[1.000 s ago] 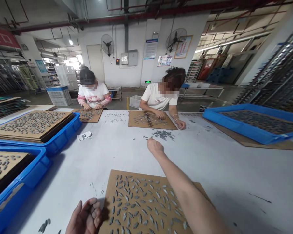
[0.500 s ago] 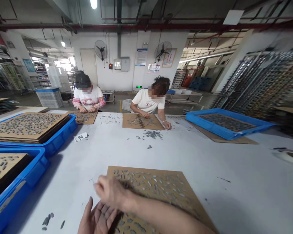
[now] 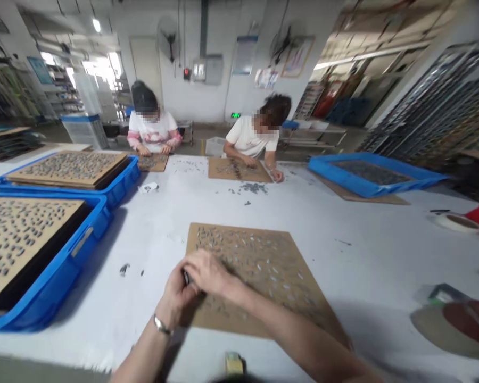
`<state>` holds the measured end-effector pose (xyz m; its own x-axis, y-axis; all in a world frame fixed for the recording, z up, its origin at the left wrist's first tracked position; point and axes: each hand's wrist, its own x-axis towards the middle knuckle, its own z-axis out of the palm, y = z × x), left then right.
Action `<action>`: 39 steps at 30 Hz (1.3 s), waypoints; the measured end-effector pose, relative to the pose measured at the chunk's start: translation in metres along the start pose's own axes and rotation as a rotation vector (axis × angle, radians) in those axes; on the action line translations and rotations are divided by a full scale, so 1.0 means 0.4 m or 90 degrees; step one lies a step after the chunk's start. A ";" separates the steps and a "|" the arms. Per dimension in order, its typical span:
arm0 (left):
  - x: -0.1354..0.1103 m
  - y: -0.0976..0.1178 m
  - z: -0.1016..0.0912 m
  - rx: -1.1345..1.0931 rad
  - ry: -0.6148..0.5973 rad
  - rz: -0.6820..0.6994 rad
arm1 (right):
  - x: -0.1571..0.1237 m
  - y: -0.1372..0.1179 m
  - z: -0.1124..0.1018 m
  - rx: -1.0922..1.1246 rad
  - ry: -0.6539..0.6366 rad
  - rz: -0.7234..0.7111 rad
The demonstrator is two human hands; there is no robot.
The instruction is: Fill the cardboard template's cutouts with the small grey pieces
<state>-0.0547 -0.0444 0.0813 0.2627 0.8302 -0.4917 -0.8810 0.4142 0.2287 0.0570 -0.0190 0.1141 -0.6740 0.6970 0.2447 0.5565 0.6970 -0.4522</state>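
Brown cardboard sheet, dotted with small grey leaf-shaped pieces, lies flat on the white worktable directly in front of the person, whose two hands meet over its near left corner. The left hand, a silver band on its wrist, is loosely curled and turned on edge, where half a second ago it lay open and palm up below the sheet. The right hand bends over it with fingers folded down, touching the left hand's fingertips; a second ago that arm stretched far across the table toward a loose pile of pieces. A small dark piece shows between the two hands, but blur hides which hand, if either, grips it.

To the left, a blue plastic crate holds another sheet covered with pieces, and a second blue crate stands behind it. Two co-workers in white shirts sit at the far side, each with hands on a cardboard sheet, as before. A roll of tape lies on the table at right.
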 end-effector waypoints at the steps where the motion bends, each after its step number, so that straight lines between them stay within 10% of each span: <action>1: -0.012 0.000 0.004 0.003 0.020 -0.007 | -0.008 0.001 -0.020 0.064 0.036 0.014; 6: -0.114 0.035 -0.026 0.018 0.097 0.071 | -0.095 0.052 -0.105 0.257 0.223 0.143; 12: -0.240 0.064 -0.112 0.023 0.241 0.262 | -0.305 0.123 -0.092 0.212 0.093 0.274; 17: -0.276 0.026 -0.176 0.024 0.240 0.227 | -0.397 0.112 0.003 0.254 0.036 0.326; 39: -0.259 -0.055 -0.233 0.078 0.187 0.219 | -0.140 0.008 0.135 -0.121 -0.144 0.209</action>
<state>-0.0991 -0.1743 0.0489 -0.1750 0.7932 -0.5832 -0.8400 0.1887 0.5087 0.0704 -0.0650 0.0524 -0.5245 0.8468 -0.0886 0.8240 0.4786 -0.3034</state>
